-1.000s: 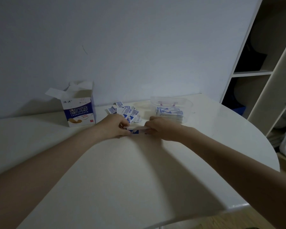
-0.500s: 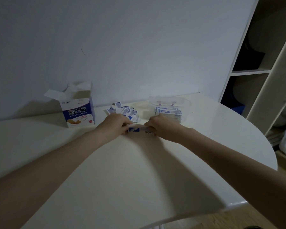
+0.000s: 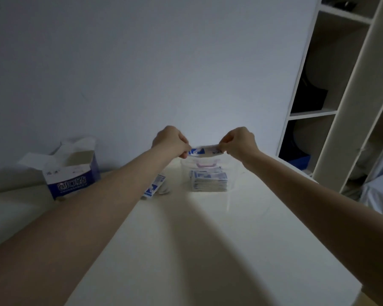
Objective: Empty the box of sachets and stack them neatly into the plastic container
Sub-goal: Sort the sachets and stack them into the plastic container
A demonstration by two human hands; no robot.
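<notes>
White table (image 3: 219,250) against a pale wall (image 3: 164,62); left hand (image 3: 171,141) and right hand (image 3: 239,141) pinch a sachet bundle (image 3: 205,150) above the plastic container (image 3: 232,173).

Dim room, plain pale wall (image 3: 142,62) behind a white table (image 3: 208,250) w/ rounded edge. Open white shelving unit (image 3: 332,111) stands at right, dark items in its compartments; low light, soft shadows across tabletop.
</notes>
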